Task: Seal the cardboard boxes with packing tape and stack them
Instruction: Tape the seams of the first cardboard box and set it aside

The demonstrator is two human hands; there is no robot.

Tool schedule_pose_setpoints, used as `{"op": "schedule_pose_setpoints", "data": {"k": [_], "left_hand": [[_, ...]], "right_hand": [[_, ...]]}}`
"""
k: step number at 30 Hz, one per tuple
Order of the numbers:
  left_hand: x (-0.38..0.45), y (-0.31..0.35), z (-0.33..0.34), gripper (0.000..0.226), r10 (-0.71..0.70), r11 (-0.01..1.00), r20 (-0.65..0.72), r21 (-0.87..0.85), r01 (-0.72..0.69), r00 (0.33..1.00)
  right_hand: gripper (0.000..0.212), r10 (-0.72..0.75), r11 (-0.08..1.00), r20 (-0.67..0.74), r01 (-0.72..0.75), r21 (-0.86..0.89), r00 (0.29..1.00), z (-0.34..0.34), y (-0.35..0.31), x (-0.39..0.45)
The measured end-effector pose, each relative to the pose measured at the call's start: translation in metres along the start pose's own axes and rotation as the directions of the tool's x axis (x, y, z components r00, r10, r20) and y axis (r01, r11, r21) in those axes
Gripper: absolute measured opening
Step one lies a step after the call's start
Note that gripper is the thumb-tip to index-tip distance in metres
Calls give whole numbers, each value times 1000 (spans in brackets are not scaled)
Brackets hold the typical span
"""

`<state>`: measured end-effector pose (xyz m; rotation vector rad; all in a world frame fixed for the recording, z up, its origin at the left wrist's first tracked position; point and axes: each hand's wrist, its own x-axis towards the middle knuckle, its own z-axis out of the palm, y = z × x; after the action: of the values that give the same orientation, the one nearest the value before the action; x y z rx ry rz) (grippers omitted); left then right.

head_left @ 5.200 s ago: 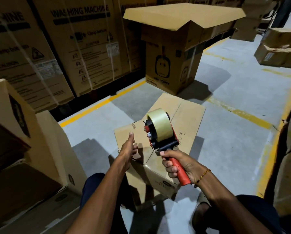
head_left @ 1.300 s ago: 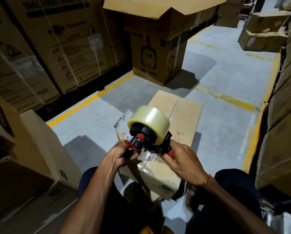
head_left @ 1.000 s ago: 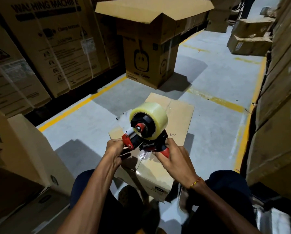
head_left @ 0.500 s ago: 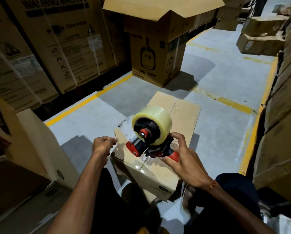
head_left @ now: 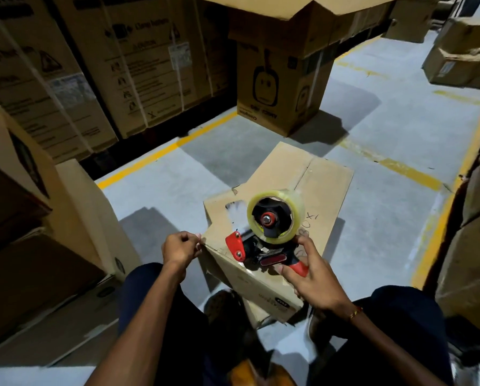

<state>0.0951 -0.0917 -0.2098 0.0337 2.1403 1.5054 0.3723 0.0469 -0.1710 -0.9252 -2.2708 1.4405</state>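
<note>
While we crouch over the box, our right hand curls round the red handle of the tape gun, which sits over the box's near edge with its clear roll above the top face. Just left of the box's near corner, our left hand has its fingers bunched in a pinch; it seems to hold the loose end of the tape, though the film is too thin for us to be sure. The box lies on the floor between our knees, flaps folded down, the centre seam running away from us. A glossy patch shows on the box's left part, but no full strip along the seam that we can make out, so we judge the sealing barely begun: the strip must be stuck down, drawn across and cut, and stacking comes after. Beyond the box stands a taller carton with flaps open, likely unsealed as well. Further cartons lie far right of it.
</note>
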Motion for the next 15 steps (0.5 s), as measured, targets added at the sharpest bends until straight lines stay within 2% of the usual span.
{"op": "schedule_pose_setpoints", "data": {"k": [3, 8, 15], "left_hand": [[-2, -10, -1, 21, -24, 998, -11, -51, 23, 1000], [-2, -23, 0, 24, -57, 991, 2, -125, 56, 998], [-4, -26, 5, 20, 3, 989, -22, -149, -7, 1000]], "right_hand": [[60, 24, 999, -20, -24, 32, 999, 11, 8, -2], [64, 8, 995, 1, -8, -99, 1000, 17, 17, -5], [65, -19, 990, 19, 22, -139, 1000, 18, 22, -8]]}}
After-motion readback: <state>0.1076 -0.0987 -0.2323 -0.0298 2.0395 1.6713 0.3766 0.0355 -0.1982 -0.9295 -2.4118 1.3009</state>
